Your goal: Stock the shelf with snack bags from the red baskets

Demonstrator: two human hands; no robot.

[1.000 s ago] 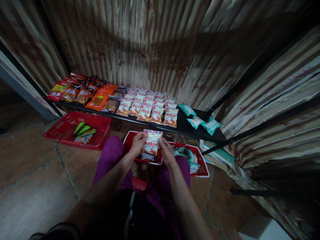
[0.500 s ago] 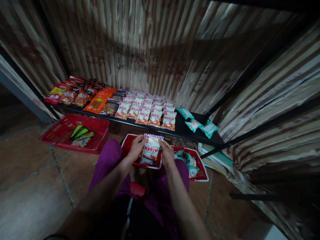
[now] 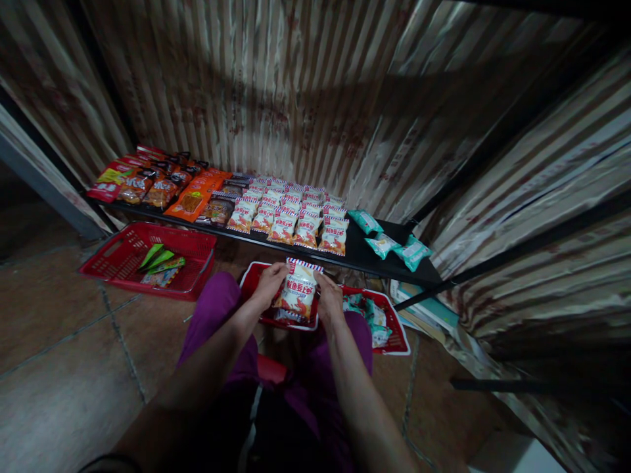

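Note:
Between my two hands is a white snack bag (image 3: 298, 289) with a striped top edge, red lettering and an orange picture low on its front. My left hand (image 3: 269, 286) pinches its upper left edge, and my right hand (image 3: 328, 293) grips the upper right edge. It is held upright over a red basket (image 3: 250, 281) with a white rim, where a darker packet partly shows beneath it. Just beyond, several matching snack bags (image 3: 282, 224) lie in rows on a black low shelf (image 3: 357, 257).
Orange and red snack packs (image 3: 192, 196) fill the shelf's left end; teal packets (image 3: 382, 246) lie at its right. A red basket (image 3: 202, 263) with green packets stands at left, another basket (image 3: 401, 341) with teal packets at right. A black post (image 3: 473, 269) slants across the right.
The snack bag's lettering, upside down or reversed-looking before, now reads upright, and its orange picture shows plainly at the bottom. Both hands stay at the bag's upper edges, barely moved.

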